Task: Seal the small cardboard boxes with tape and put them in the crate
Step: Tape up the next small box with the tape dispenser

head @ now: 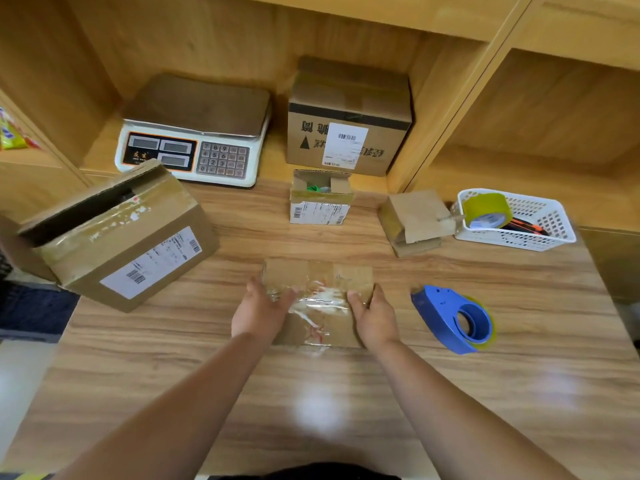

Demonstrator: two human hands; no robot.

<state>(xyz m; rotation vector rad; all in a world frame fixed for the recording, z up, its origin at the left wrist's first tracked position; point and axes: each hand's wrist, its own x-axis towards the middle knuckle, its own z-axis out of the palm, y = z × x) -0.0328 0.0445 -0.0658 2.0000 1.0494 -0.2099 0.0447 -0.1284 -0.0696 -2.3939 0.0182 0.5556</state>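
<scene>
Wooden worktop [311,393] is carrying everything, with shelf bays running along its back edge.

Big box [121,237] is sitting at the left edge, tilted, one top flap standing open, a white label facing the front.

Printed box [348,116] is standing in the shelf bay at the back, closed, a white label on its front.

Scale [194,133] is sitting in the same bay, left of the printed box, its keypad facing forward.

Small box [320,275] is lying flat in the middle of the worktop, closed, with shiny clear tape running across its top.

White basket [519,242] is sitting near the back right corner.

Left hand [258,313] is holding the left end of the small box, fingers pressed together at the end, thumb lying on the taped top.

Right hand [375,318] is gripping the right end the same way, fingers together over the edge, thumb on top.

Blue tape dispenser [450,318] is lying on its side just right of the small box, not touching it.

Folded box [415,220] is lying just beside the basket's left wall.

Open box [320,199] is standing behind the small box, flaps up, something green inside.

Tape roll [486,209] is leaning in the basket's left end.
</scene>
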